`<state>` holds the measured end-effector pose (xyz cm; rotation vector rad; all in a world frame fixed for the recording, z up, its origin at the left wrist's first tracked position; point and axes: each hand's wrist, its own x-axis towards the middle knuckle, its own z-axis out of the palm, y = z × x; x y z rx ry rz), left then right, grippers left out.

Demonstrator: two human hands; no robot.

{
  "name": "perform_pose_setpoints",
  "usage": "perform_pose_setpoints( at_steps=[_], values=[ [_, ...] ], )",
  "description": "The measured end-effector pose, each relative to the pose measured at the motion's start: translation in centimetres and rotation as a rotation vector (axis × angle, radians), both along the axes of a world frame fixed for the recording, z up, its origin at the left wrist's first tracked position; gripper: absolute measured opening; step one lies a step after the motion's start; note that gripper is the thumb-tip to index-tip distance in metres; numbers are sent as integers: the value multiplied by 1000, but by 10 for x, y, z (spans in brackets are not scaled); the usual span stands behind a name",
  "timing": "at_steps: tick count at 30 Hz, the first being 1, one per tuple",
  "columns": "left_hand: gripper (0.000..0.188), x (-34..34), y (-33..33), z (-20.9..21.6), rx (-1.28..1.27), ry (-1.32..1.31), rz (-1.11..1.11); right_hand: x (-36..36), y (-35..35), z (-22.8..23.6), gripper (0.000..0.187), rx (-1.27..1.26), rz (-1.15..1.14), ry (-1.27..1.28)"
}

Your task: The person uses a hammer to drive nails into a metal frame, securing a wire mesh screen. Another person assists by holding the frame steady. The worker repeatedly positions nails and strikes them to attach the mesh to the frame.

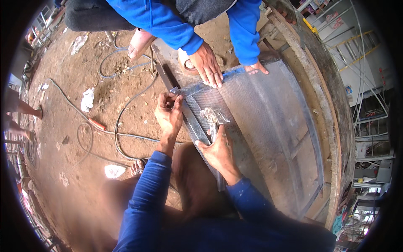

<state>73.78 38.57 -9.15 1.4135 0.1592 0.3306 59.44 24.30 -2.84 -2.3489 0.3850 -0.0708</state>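
Note:
My right hand [219, 152] is wrapped round a claw hammer [214, 115], its worn, pale head over the mesh and its handle running down past my palm. My left hand [170, 115] is closed in a pinch at the near-left corner of a metal frame [194, 126]; what sits between the fingertips is too small to make out. Fine grey mesh [252, 109] stretches over this frame. Across from me, a co-worker in blue sleeves lays one hand [206, 67] flat on the far edge, with the other hand [256, 68] touching it farther right.
Dirt ground [63, 126] with cables [138, 136] and an orange-red connector [97, 123] lies on the left. White scraps [87, 100] are scattered there. A dark metal bar [166, 75] projects beyond the frame's corner. A curved rim [331, 138] borders the right; ladders and rods stand beyond.

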Motion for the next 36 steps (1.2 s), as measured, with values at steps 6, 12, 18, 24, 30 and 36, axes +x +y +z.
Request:
perform_pose_setpoints(
  at_steps=[6, 12, 18, 24, 30, 36],
  values=[
    [21, 0, 2, 4, 102, 10, 15, 12, -17, 22, 68, 102, 14, 115],
    [22, 1, 13, 1, 72, 8, -16, 24, -52, 76, 48, -227, 189, 55],
    [22, -1, 6, 8, 35, -18, -11, -21, -101, 50, 52, -541, 181, -8],
    [23, -3, 10, 2, 154, 35, -3, -42, -83, 41, 49, -486, 141, -114],
    [19, 6, 11, -4, 4, -128, -10, -116, -37, 75, 49, -190, 196, -28],
    [22, -1, 13, -5, 232, -67, -56, -197, -40, 71, 52, -180, 145, -8]
  ],
)
